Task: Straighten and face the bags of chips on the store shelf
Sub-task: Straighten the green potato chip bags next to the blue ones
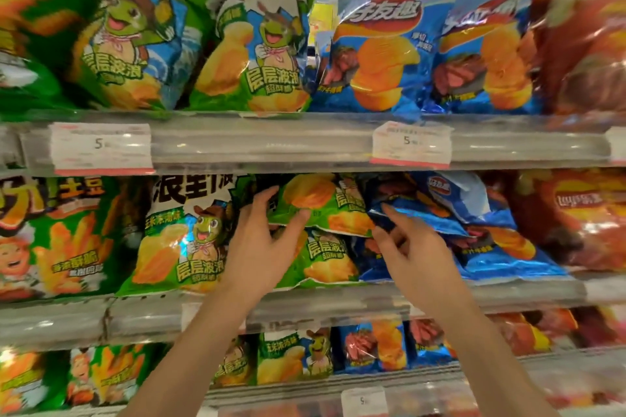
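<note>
Head view: middle shelf [338, 306] holds green and blue chip bags. Left hand [261, 247] at 6 o'clock, fingers spread, thumb and fingers gripping tilted green bag [321, 205] lying atop upright green bag [325, 257]. Right hand [410, 247], fingers loosely curled, index touching crumpled blue bag [420, 213] at 3 o'clock of the green one.

Readable print on bags and shelf tags

The green chip bags [257, 44] carry "层层波浪"; the blue bag [376, 47] reads "好友趣" on a red oval. Two price tags [101, 145] [411, 144] on the upper shelf rail each show "5"; their smaller print is blurred.
</note>
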A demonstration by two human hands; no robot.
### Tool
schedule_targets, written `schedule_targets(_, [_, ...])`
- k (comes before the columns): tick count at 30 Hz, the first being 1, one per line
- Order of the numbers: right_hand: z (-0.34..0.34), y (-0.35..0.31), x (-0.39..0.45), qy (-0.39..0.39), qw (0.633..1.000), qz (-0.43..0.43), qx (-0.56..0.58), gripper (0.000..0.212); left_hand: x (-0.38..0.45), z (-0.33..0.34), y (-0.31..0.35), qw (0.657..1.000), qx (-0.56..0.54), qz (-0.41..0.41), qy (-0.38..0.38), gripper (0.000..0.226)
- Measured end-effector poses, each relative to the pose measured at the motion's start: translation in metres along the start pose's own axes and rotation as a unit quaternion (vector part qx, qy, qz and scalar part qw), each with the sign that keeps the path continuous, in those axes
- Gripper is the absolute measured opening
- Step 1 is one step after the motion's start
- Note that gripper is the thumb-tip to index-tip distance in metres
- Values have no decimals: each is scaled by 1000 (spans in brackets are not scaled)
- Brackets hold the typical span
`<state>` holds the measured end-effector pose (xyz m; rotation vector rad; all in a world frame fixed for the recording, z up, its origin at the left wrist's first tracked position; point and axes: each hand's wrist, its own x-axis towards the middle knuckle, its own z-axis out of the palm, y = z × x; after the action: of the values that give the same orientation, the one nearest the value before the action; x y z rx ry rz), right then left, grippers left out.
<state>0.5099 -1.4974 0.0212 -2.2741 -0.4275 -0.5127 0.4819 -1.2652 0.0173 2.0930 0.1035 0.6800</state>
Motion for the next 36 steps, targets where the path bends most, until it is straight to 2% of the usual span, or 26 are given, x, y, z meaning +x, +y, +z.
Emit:
schedule_targets(6, [3, -2, 0, 14, 999, 34, 2, 50, 11, -2, -1, 999, -31, 15, 1, 49])
schedule_targets(10, [2, -4, 1, 30, 997, 68, 28, 43, 6, -14, -8, 997, -79, -4, 1, 44])
schedule_targets(18, [6, -23, 10, -21, 990, 120, 77, 55, -9, -45, -17, 985, -157, -26, -67, 29])
schedule_targets(22, [11, -41, 20, -82, 977, 166, 106, 85, -17, -59, -22, 974, -175, -37, -140, 37])
schedule_targets(25, [12, -47, 19, -86, 972, 180, 126, 91, -17, -69, -21, 966, -185, -60, -173, 57])
schedule_targets(28, [10, -49, 11, -94, 969, 175, 147, 93, -10, -70, -11, 972, -133, -87, -174, 76])
schedule_targets(31, [4, -53, 1, -135, 967, 171, 134, 107, 0, -64, -1, 975, -97, -107, -171, 93])
schedule_targets(36, [8, -63, -18, -193, 953, 171, 161, 118, 4, -59, 8, 978, -79, -113, -159, 93])
